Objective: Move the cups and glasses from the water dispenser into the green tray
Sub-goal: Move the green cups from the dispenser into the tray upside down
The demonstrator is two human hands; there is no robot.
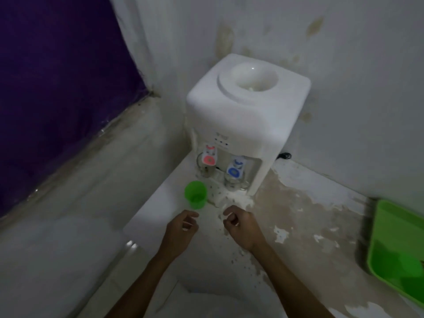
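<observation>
While loosely curled, hands (207,227) hover empty.

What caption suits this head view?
Empty hands reach toward green cup and glasses at dispenser.

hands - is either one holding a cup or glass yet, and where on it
Nothing is held. The left hand and right hand are loosely curled and empty, short of the green cup by the water dispenser.
</observation>
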